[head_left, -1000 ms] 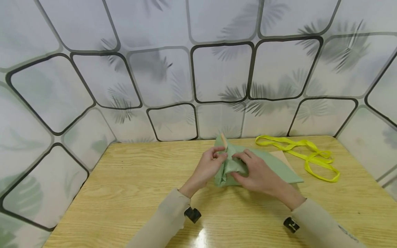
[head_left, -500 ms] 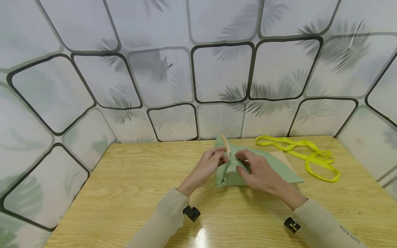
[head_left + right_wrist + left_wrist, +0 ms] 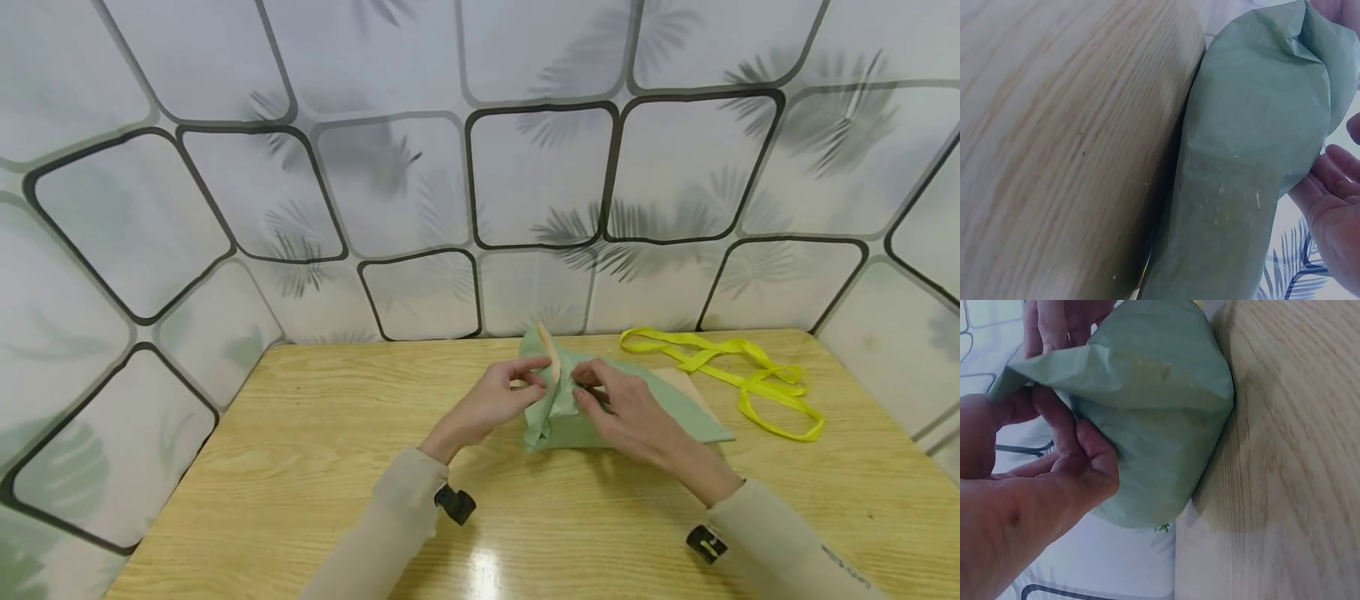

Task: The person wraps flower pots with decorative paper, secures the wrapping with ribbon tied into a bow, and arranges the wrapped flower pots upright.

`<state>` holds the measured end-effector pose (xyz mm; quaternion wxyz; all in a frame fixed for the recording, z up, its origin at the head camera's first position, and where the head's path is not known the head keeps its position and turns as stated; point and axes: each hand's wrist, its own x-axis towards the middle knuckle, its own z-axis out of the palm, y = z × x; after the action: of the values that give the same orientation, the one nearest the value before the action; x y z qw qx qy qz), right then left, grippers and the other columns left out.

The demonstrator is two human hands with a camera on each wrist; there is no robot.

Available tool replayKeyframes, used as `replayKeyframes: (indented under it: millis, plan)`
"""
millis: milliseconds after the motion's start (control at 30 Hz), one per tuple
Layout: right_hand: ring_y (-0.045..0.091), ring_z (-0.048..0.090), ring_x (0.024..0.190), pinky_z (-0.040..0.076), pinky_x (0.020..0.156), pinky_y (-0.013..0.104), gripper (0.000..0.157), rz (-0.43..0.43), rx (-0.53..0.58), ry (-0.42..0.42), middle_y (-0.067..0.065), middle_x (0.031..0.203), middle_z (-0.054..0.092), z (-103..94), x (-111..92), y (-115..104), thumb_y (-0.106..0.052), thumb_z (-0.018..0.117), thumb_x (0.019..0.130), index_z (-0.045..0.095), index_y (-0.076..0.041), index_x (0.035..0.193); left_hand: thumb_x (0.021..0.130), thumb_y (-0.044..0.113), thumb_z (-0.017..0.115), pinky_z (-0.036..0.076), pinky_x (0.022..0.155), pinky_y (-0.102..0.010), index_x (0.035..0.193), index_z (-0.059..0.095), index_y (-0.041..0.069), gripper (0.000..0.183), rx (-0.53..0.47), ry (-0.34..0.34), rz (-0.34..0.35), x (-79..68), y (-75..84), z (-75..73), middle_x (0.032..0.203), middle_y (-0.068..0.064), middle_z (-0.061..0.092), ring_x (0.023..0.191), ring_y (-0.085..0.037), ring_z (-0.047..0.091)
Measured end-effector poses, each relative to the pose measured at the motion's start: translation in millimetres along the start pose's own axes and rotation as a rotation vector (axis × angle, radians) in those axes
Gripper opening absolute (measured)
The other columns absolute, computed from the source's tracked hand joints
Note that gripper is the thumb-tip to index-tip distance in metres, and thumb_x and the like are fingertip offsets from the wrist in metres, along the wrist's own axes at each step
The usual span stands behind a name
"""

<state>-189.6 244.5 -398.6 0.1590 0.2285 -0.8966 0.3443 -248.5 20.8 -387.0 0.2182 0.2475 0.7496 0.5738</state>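
Observation:
Green wrapping paper (image 3: 570,429) stands in a bulging, folded bundle on the table, its pale inner side showing along a raised edge near the top. My left hand (image 3: 491,400) is on the left of that edge, thumb and forefinger pinching the flap; in the left wrist view the green paper (image 3: 1147,444) has its corner lying over the fingers. From the right, my right hand (image 3: 637,417) curls its fingertips and thumb on the upper fold. In the right wrist view, that right hand (image 3: 1338,219) lies along the edge of the paper (image 3: 1235,144). What the paper encloses is hidden.
A yellow ribbon (image 3: 772,385) lies in loose loops at the back right of the wooden table (image 3: 337,433). A pale tan piece (image 3: 682,385) shows from under the paper's right side. Behind the table hangs a patterned cloth backdrop (image 3: 540,183).
My left hand has shifted slightly left, its forefinger and thumb moving apart and back to the flap. More pale inner side shows. The right thumb and fingers have drawn closer together.

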Motion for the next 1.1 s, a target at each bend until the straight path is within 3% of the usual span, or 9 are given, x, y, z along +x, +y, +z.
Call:
replayKeyframes:
  millis: [133,233,367,533,733,900,1000,1100]
  plan:
    - [0.016,0.071,0.095,0.061,0.079,0.036,0.012,-0.025,-0.012,0.014,0.001,0.104,0.072,1.2,0,2,-0.014,0.056,0.106,0.065,-0.011,0.114,0.103,0.016,0.061,0.051,0.095,-0.039,0.152,0.050,0.019,0.050,0.000,-0.030,-0.018,0.9,-2.3,-5.4,0.124,-0.010,0.057,0.114,-0.020,0.065]
    - [0.016,0.072,0.094,0.062,0.078,0.036,0.012,-0.040,-0.016,0.022,0.001,0.103,0.072,2.0,-1,3,-0.013,0.057,0.105,0.066,-0.011,0.112,0.102,0.017,0.065,0.049,0.085,-0.037,0.151,0.052,0.020,0.051,-0.014,-0.035,-0.026,2.1,-3.2,-6.8,0.119,-0.007,0.056,0.099,-0.014,0.065]
    - [0.014,0.071,0.089,0.061,0.076,0.033,0.011,-0.045,-0.025,0.032,0.000,0.100,0.072,3.0,-1,3,-0.012,0.058,0.104,0.067,-0.011,0.110,0.098,0.018,0.071,0.040,0.066,-0.028,0.148,0.056,0.019,0.052,-0.010,-0.007,-0.028,3.9,-2.8,-4.9,0.113,-0.004,0.055,0.068,-0.010,0.052]
    - [0.008,0.066,0.083,0.058,0.072,0.029,0.010,-0.045,-0.042,0.045,-0.002,0.095,0.070,3.8,-2,3,-0.010,0.060,0.103,0.068,-0.011,0.108,0.091,0.022,0.080,0.035,0.054,-0.021,0.142,0.063,0.016,0.054,0.032,0.060,-0.021,6.5,-2.0,1.1,0.108,-0.003,0.058,0.051,-0.007,0.035]
    - [0.003,0.059,0.077,0.054,0.068,0.025,0.009,-0.061,-0.058,0.064,-0.003,0.091,0.066,4.6,-3,3,-0.009,0.061,0.102,0.069,-0.010,0.106,0.088,0.025,0.084,0.031,0.049,-0.023,0.137,0.067,0.016,0.052,0.140,0.127,0.003,8.0,-0.9,6.0,0.101,0.000,0.063,0.048,-0.007,0.032]
    - [0.001,0.055,0.074,0.052,0.065,0.023,0.007,-0.090,-0.059,0.086,-0.004,0.088,0.064,5.4,-3,4,-0.006,0.064,0.100,0.068,-0.011,0.104,0.087,0.024,0.084,0.038,0.052,-0.021,0.135,0.068,0.015,0.052,0.215,0.151,0.031,10.6,-2.0,7.2,0.098,0.001,0.062,0.057,-0.007,0.046]
    - [0.002,0.057,0.073,0.052,0.064,0.023,0.008,-0.108,-0.058,0.098,-0.003,0.088,0.065,5.3,-3,4,-0.004,0.065,0.099,0.069,-0.009,0.103,0.089,0.024,0.082,0.044,0.057,-0.020,0.138,0.066,0.015,0.052,0.248,0.131,0.062,11.1,-5.7,6.1,0.101,0.000,0.061,0.066,-0.007,0.054]
    - [0.003,0.060,0.074,0.055,0.064,0.023,0.009,-0.121,-0.049,0.110,-0.001,0.089,0.067,4.1,-3,5,-0.001,0.065,0.098,0.070,-0.007,0.102,0.096,0.021,0.075,0.044,0.059,-0.020,0.145,0.059,0.016,0.052,0.263,0.045,0.104,10.2,-10.1,1.1,0.109,-0.003,0.058,0.067,-0.009,0.050]
